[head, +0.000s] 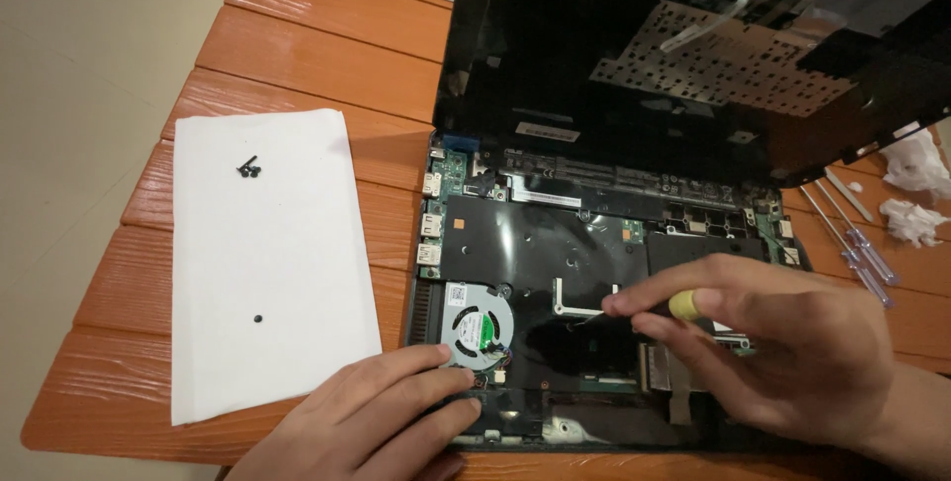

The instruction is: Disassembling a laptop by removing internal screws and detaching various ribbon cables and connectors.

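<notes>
We are pinching a yellow-handled screwdriver [684, 305] in our right hand [783, 342], tip just right of the fan [476, 327] | left hand [381, 412] loosely spread, empty, fingertips touching the fan's lower edge | risk — tip slipping, gouging the board [555, 243].

Warm dim indoor light, soft glare on glossy black laptop lid [614, 55], paper [267, 263] bright white, slight blur on right hand [783, 342], tabletop [297, 55] sheen
</notes>
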